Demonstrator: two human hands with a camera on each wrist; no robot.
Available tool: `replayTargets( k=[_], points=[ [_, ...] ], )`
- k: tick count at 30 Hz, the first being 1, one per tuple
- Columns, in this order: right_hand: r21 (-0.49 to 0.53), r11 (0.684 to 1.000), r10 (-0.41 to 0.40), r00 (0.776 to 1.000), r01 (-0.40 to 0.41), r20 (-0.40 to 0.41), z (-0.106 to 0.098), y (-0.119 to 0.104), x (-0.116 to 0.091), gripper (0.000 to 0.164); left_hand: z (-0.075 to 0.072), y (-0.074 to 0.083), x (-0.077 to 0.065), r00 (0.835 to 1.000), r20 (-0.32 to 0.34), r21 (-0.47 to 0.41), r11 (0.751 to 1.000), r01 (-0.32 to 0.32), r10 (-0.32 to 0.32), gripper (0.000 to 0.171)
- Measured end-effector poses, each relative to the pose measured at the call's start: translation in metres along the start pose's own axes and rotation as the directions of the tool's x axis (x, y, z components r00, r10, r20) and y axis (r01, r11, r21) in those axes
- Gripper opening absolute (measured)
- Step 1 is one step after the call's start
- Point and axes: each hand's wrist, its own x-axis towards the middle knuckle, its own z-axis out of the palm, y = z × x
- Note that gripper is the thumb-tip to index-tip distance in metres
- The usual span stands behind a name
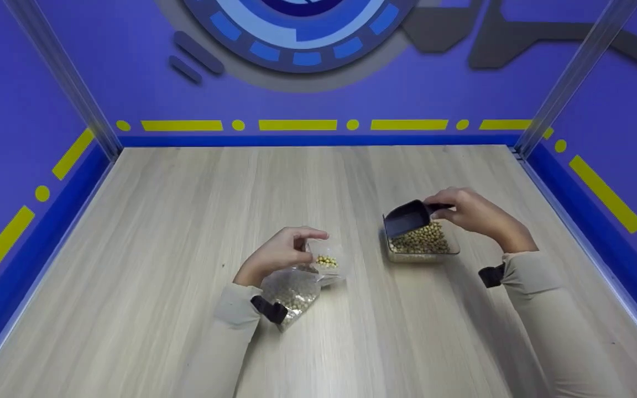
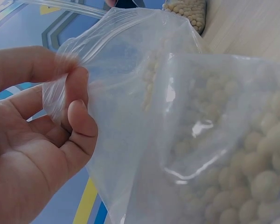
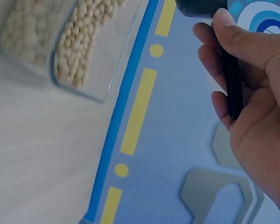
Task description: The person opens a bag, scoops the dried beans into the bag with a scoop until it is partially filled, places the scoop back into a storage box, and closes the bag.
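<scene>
My left hand (image 1: 278, 253) pinches the rim of a clear plastic zip bag (image 1: 291, 290) between thumb and fingers. Round pale-yellow beans, like soybeans, fill the lower part of the bag, and a few more beans (image 1: 327, 261) show near its mouth. In my right hand (image 1: 476, 213) is the handle of a black scoop (image 1: 407, 217). The scoop is tilted above a clear rectangular container (image 1: 422, 257) of the same beans (image 1: 428, 239), covering its back left part. No beans show in the scoop's dark bowl. In the right wrist view, the fingers curl round the scoop handle (image 3: 232, 86).
The wood-grain table (image 1: 186, 204) has blue panels (image 1: 307, 102) with yellow marks along its back and sides. A tiny dark speck (image 1: 223, 265) lies on the table left of my left hand. Bag and container stand apart, with table surface between them.
</scene>
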Motion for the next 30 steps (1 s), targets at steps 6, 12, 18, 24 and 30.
replayTargets(
  k=[6, 12, 18, 24, 30],
  points=[
    [-0.077, 0.996, -0.039, 0.999, 0.039, -0.007, -0.01, 0.005, -0.006, 0.03, 0.001, 0.0, 0.0, 1.0, -0.005, 0.004, 1.0, 0.008, -0.008, 0.052],
    [-0.158, 0.987, -0.033, 0.999, 0.036, 0.02, -0.02, 0.006, -0.009, 0.032, 0.002, -0.001, 0.001, 1.0, -0.007, -0.003, 1.0, 0.009, -0.009, 0.054],
    [-0.249, 0.968, -0.034, 0.999, 0.043, 0.04, -0.029, 0.002, -0.01, 0.032, 0.0, -0.002, 0.001, 1.0, 0.002, -0.012, 1.0, 0.003, -0.003, 0.053],
    [-0.313, 0.947, -0.051, 0.997, 0.067, 0.06, -0.032, 0.0, -0.01, 0.03, -0.001, -0.003, 0.0, 1.0, 0.004, -0.001, 1.0, 0.007, -0.007, 0.053],
    [-0.394, 0.916, -0.052, 0.995, 0.08, 0.08, -0.032, -0.002, -0.011, 0.03, 0.0, -0.004, 0.0, 1.0, 0.0, -0.013, 1.0, 0.018, -0.018, 0.053]
  ],
)
